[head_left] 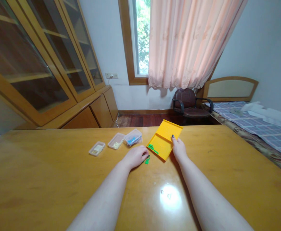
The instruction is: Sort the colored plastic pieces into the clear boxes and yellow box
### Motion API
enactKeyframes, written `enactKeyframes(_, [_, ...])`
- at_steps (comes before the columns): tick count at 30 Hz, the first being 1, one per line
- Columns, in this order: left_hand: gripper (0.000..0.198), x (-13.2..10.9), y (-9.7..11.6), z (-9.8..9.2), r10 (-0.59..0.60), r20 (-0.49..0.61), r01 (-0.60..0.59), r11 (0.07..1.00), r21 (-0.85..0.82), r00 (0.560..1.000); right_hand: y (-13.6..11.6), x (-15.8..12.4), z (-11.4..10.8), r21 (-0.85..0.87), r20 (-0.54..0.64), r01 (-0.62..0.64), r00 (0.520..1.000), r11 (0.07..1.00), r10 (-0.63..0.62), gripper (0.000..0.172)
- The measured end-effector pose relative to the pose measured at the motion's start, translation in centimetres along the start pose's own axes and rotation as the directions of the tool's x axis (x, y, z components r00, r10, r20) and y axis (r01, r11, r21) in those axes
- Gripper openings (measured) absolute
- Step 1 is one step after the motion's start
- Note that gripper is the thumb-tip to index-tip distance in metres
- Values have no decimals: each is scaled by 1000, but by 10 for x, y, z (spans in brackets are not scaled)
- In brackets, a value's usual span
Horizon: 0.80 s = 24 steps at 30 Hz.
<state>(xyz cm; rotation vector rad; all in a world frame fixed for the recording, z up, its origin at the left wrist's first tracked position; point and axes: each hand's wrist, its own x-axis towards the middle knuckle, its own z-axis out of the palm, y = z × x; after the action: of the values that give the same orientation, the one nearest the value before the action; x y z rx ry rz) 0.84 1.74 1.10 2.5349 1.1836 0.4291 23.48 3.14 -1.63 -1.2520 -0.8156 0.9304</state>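
Observation:
A yellow hinged box [163,141] lies open on the wooden table [58,179], with small green pieces [153,149] in its near left corner. My right hand [178,148] rests on the box's right edge, thumb on the rim, fingers curled round it. My left hand [137,156] sits just left of the box, fingers closed in a pinch over a small green piece [147,160] on the table.
Three small clear plastic containers stand in a row left of the box: one with pale contents [97,148], one with cream pieces [116,141], one with blue pieces [133,137]. Beyond the table are a dark chair [191,103], a bed [256,128] and a glass-fronted cabinet [49,64].

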Motion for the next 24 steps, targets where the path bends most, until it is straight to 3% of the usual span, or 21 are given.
enactKeyframes(8, [10,1,-2,-2,-34,-85,31,999,-41,996,6,4,-1,-6,10,0,1000,1000,0,50])
enactKeyframes(15, [12,0,9,0,-54,-20,55,996,64,998,10,5,-1,-9,12,0,1000,1000,0,51])
enactKeyframes(24, [10,2,8,2,-49,-23,51,995,81,999,8,4,-1,5,16,-11,1000,1000,11,49])
